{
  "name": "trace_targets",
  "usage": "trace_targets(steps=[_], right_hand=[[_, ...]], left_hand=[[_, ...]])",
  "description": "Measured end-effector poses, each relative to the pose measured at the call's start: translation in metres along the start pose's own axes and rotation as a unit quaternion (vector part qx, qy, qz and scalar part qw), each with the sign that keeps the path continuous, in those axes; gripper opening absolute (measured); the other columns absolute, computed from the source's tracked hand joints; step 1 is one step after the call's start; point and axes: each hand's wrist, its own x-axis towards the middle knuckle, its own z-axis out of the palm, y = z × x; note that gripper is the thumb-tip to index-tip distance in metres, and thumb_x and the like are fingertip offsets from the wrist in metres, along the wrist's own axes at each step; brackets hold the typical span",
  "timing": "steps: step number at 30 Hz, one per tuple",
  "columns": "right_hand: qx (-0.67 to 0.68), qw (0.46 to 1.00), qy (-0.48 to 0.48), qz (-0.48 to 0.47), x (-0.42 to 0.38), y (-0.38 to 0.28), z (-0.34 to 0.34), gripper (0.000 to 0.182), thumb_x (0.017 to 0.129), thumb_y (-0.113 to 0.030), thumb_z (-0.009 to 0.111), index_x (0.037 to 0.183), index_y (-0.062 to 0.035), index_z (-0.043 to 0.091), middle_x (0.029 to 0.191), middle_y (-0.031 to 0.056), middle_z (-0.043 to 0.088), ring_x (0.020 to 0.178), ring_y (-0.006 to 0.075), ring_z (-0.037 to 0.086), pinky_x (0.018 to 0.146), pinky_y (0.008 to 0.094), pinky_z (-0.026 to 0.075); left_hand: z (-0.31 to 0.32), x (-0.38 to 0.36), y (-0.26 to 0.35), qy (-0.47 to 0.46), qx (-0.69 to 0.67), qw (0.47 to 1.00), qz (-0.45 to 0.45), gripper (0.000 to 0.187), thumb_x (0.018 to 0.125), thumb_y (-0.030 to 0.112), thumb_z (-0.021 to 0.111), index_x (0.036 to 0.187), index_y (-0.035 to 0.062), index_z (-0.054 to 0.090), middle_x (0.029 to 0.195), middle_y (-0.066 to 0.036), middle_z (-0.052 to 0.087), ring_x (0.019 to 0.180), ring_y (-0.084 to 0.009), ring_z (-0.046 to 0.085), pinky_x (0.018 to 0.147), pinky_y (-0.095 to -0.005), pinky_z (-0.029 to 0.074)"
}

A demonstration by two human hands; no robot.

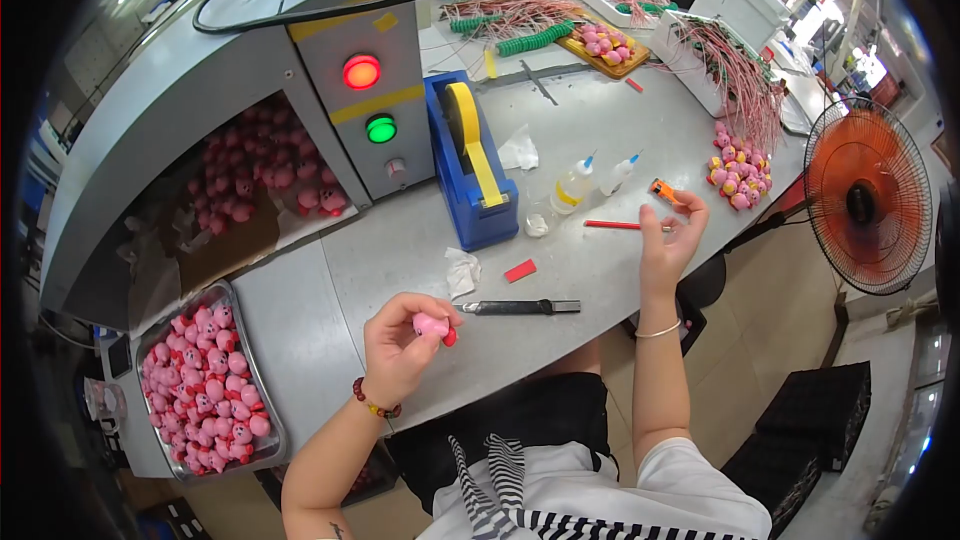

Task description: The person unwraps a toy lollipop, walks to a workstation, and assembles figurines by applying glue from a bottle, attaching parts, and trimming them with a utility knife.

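Observation:
My left hand point(400, 345) pinches a small round pink figurine point(430, 326) with red feet between thumb and fingers, above the table's front part. Just to its right lies a utility knife point(520, 307) with a black handle. My right hand point(672, 240) is raised at the table's right side, its fingertips closed on a small orange piece point(660, 189) with dark marks, shaped like a lighter. A red pen-like stick point(612, 225) reaches in under that hand. Close by stand two clear squeeze bottles point(572, 188) with blue needle tips. A red block point(520, 270) lies nearer the middle.
At left, a metal tray point(282, 430) is full of pink figurines, beside a grey machine point(360, 5) with lit red and green buttons. A blue tape dispenser point(485, 228) stands mid-table. Further right are piled pink-yellow pieces point(740, 172), bundled wires point(735, 70) and an orange fan point(865, 195).

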Motion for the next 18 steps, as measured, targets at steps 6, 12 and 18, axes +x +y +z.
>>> trace_targets(steps=[6, 12, 18], right_hand=[[-0.073, 0.991, -0.080, 0.080, 0.029, 0.040, 0.004, 0.044, 0.069, -0.016, 0.070, 0.104, -0.0007, 0.049, 0.098, 0.0052, 0.051, 0.092, 0.0160, 0.047, 0.071, 0.0280, 0.040], [-0.047, 0.927, -0.352, 0.119, 0.055, 0.063, 0.019, 0.041, 0.073, -0.018, 0.069, 0.100, 0.0058, 0.052, 0.085, 0.0060, 0.058, 0.072, 0.0093, 0.055, 0.065, 0.0229, 0.045], [0.273, 0.947, -0.120, 0.117, 0.017, -0.028, 0.019, 0.024, 0.084, -0.018, 0.054, 0.100, -0.0030, 0.045, 0.075, 0.0055, 0.054, 0.064, 0.0118, 0.050, 0.055, 0.0233, 0.040]], left_hand=[[-0.003, 0.002, 0.001, 0.002, -0.012, 1.000, 0.008, 0.016, 0.077, 0.001, 0.053, 0.093, 0.0002, 0.052, 0.089, -0.011, 0.060, 0.075, -0.0125, 0.055, 0.069, -0.0259, 0.046], [-0.004, 0.002, 0.001, 0.000, -0.023, 1.000, 0.009, 0.016, 0.078, 0.001, 0.053, 0.093, 0.0000, 0.052, 0.090, -0.011, 0.059, 0.077, -0.0120, 0.054, 0.071, -0.0253, 0.045], [-0.007, 0.003, 0.005, 0.021, -0.041, 0.999, 0.000, 0.015, 0.079, 0.002, 0.053, 0.094, 0.0012, 0.054, 0.090, -0.008, 0.058, 0.078, -0.0105, 0.054, 0.070, -0.0244, 0.046]])
